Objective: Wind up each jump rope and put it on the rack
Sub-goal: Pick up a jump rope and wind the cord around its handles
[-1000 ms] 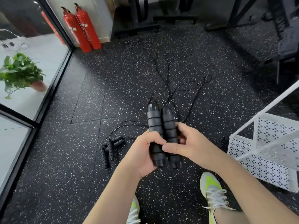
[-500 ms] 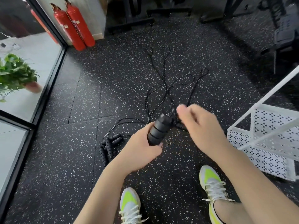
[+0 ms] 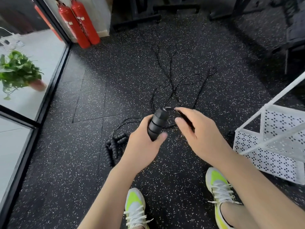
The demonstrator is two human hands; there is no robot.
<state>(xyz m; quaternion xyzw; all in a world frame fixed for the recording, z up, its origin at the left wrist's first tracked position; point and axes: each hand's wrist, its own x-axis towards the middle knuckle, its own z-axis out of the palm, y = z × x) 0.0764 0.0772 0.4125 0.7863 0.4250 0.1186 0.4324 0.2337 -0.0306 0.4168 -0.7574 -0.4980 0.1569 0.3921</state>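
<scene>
My left hand grips the black ribbed handles of a jump rope, held together and tilted up to the right. My right hand pinches the thin black cord just beside the handle tops. The rest of that cord trails away in long loops over the speckled floor. Another jump rope's handles lie on the floor left of my left hand. A white perforated rack stands at the right.
Two red fire extinguishers lean at the back left by a glass wall with a potted plant behind it. Dark gym equipment frames line the back. My two shoes stand below my hands.
Both hands held the upright handles a second ago. My left hand now holds them alone, tilted, while my right hand has let go and taken the cord at the handle tops.
</scene>
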